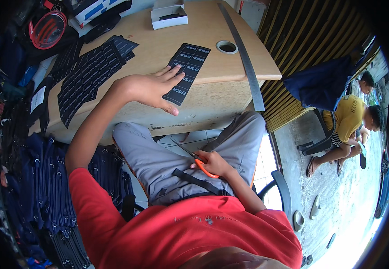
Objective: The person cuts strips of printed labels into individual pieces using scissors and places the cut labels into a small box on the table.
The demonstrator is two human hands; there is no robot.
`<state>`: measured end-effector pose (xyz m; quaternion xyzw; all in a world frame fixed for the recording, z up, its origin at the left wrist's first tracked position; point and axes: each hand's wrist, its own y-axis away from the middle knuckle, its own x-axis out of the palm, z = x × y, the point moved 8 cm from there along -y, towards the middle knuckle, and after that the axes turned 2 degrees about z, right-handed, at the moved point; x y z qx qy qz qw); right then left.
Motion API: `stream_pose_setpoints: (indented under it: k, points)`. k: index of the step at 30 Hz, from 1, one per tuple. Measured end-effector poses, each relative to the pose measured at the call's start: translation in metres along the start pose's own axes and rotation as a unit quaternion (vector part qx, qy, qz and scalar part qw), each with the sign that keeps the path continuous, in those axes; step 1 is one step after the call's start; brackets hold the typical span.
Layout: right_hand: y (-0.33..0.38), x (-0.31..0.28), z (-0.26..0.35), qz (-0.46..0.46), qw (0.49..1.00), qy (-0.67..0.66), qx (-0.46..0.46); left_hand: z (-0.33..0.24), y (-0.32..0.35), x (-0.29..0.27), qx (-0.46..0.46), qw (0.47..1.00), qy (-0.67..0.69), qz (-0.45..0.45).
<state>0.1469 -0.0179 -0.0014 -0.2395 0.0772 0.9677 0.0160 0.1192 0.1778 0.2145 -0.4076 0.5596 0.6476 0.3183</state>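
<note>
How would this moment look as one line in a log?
left hand: flat on black label strip | right hand: holding orange-handled scissors over lap | desk: more black label sheets, metal ruler

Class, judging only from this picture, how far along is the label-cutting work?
Done: a narrow black printed label strip lies apart on the wooden desk. In hand: the left hand presses that strip; the right hand holds orange-handled scissors over the lap. Left: the larger black label sheets appear uncut.

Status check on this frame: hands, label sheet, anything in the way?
Left hand flat on black label sheet at desk edge. Right hand holds orange scissors over lap. Steel ruler lies beside sheet, apart.
</note>
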Motion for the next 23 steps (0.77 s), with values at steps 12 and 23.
stream_pose_setpoints:
  k: [12, 23]
  points:
    - [0.001, 0.001, 0.001, -0.006, 1.000, 0.015, -0.010, 0.035, -0.023, 0.003, -0.072, 0.975, 0.008, -0.210]
    - [0.004, -0.001, 0.003, 0.010, 0.999, 0.035, -0.025, 0.000, -0.021, 0.008, -0.097, 0.951, -0.082, -0.282]
